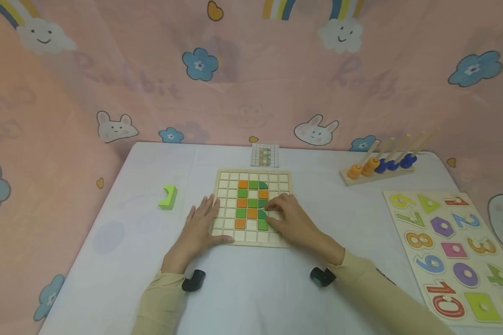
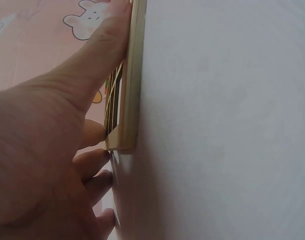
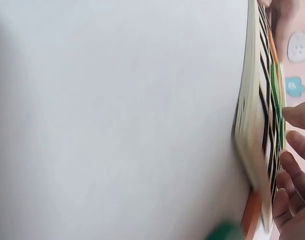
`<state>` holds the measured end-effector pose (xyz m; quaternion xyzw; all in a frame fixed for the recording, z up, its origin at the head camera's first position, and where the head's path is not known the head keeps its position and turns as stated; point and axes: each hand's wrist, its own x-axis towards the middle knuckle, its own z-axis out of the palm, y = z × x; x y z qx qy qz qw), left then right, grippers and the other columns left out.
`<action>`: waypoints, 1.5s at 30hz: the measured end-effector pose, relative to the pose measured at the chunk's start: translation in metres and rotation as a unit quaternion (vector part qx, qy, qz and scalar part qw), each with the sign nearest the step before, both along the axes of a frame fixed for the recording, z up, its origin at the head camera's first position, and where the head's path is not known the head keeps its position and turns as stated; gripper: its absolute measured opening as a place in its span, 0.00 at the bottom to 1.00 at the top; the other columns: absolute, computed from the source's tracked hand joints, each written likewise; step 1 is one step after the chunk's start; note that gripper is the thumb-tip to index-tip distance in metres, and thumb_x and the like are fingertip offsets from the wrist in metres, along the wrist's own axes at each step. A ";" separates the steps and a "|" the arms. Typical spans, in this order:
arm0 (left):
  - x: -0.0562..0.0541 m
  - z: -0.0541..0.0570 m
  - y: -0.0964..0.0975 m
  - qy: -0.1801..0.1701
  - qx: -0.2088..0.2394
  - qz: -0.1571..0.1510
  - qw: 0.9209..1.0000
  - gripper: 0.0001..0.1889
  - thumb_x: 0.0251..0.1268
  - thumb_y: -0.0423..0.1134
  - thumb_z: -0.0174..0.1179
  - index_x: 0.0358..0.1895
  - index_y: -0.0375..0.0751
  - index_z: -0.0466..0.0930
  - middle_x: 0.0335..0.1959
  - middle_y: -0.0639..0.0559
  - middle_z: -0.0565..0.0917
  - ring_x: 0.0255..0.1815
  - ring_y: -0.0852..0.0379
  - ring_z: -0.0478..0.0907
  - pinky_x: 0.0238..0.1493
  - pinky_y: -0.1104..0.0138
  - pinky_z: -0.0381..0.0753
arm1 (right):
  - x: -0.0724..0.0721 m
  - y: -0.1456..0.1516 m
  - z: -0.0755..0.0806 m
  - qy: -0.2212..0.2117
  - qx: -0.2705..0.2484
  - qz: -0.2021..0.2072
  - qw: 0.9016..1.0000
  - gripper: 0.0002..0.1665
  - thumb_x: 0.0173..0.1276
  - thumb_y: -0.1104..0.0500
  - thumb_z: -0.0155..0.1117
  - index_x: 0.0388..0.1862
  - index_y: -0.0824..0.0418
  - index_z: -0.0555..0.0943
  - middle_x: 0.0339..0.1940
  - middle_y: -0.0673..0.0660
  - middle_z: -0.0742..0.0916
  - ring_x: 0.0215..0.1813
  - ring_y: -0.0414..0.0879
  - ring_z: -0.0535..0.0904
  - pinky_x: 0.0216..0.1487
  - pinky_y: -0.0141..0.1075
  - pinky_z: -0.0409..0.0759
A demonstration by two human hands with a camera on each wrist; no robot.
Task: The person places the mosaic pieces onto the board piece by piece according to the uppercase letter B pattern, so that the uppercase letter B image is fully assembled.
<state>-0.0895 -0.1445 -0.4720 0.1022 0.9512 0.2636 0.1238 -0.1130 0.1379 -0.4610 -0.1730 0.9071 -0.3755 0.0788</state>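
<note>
A wooden grid board [image 1: 229, 236] lies on the white table, with orange, light green and dark green tiles in its middle columns. My left hand [image 1: 198, 230] rests against its lower left corner, fingers along the left side and thumb at the near edge. In the left wrist view that thumb [image 2: 105, 42] lies along the board's frame [image 2: 135, 75]. Over the board's right half, my right hand [image 1: 293, 221] has thumb and forefinger at a dark green tile [image 1: 261, 214] with a rounded corner, seemingly pinching it. The right wrist view shows these fingertips [image 3: 291, 114] by the green tiles.
A small pattern card [image 1: 265, 155] lies behind the board. At left stands a light green notched block [image 1: 168, 197]. A peg stand [image 1: 377, 175] with orange and blue beads is at the back right, and a number and shape puzzle board [image 1: 452, 260] lies nearer on the right.
</note>
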 end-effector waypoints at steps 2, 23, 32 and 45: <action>0.000 0.000 0.000 0.001 -0.001 0.000 1.000 0.65 0.52 0.59 0.80 0.86 0.37 0.49 0.90 0.43 0.46 0.91 0.42 0.39 0.90 0.44 0.37 | -0.001 0.013 -0.001 -0.001 -0.003 -0.007 1.000 0.15 0.71 0.62 0.72 0.55 0.61 0.85 0.56 0.58 0.84 0.57 0.52 0.72 0.59 0.45 0.77; -0.001 -0.003 0.002 0.003 0.002 0.003 1.000 0.65 0.51 0.59 0.81 0.86 0.38 0.50 0.90 0.44 0.46 0.91 0.43 0.39 0.90 0.44 0.36 | 0.004 0.105 0.019 -0.062 0.071 -0.011 0.995 0.20 0.73 0.57 0.72 0.59 0.64 0.83 0.56 0.64 0.84 0.62 0.60 0.76 0.67 0.62 0.78; 0.000 -0.003 0.003 0.004 -0.003 0.004 1.000 0.65 0.51 0.59 0.81 0.86 0.38 0.50 0.90 0.43 0.46 0.91 0.42 0.39 0.90 0.43 0.37 | 0.006 0.107 0.023 -0.112 0.107 0.023 0.988 0.22 0.60 0.53 0.84 0.48 0.59 0.84 0.45 0.55 0.85 0.49 0.50 0.77 0.57 0.47 0.82; 0.000 -0.002 0.002 -0.002 0.002 0.007 1.000 0.65 0.51 0.59 0.81 0.86 0.39 0.49 0.90 0.44 0.45 0.91 0.43 0.37 0.90 0.44 0.35 | 0.011 0.100 0.019 -0.104 0.091 0.037 0.990 0.21 0.57 0.55 0.86 0.43 0.58 0.83 0.38 0.51 0.81 0.44 0.46 0.73 0.45 0.34 0.74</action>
